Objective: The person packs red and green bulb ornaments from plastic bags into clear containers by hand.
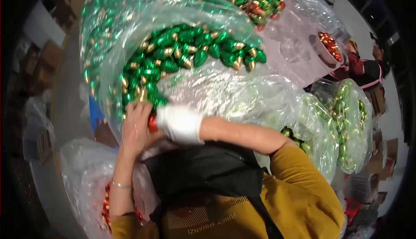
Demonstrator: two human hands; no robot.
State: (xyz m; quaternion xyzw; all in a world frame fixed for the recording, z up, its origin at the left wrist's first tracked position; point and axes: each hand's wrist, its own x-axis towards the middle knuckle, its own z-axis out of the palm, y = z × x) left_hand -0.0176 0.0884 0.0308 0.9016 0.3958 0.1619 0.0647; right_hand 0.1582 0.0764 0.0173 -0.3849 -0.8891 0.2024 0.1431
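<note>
1. Location: green bulb ornaments (200, 58) lie loose in an arc-shaped heap on clear plastic sheeting (208, 87), ahead of the person and mostly to the left. One glossy red piece (152, 122) shows between the hands; its full shape is hidden.
2. Left hand (137, 126): bare, at the near end of the heap. Fingers bent and close together, tips by a gold-capped green bulb. Can't tell whether they grip it or only touch.
3. Right hand (175, 120): in a white glove (184, 124), just beside the left, motion-blurred. Finger opening and any hold: can't tell. Can't say which hand, if either, has the red piece.
4. Weight/stiffness: bulbs look light, probably thin hollow shells. Expect rigid, not squashy; a hard squeeze could dent or crack one.
5. Surface: shiny, ribbed, rounded. Likely slippery on the belly and quick to roll; glove fabric may help or cost feel.
6. Hold: pinch across the gold cap (186, 62) or lightly around the widest part. The cap looks the safer spot.
7. Sheeting: thin, crinkled, floppy. Would snag fingers; avoid pinching it along with a bulb.
</note>
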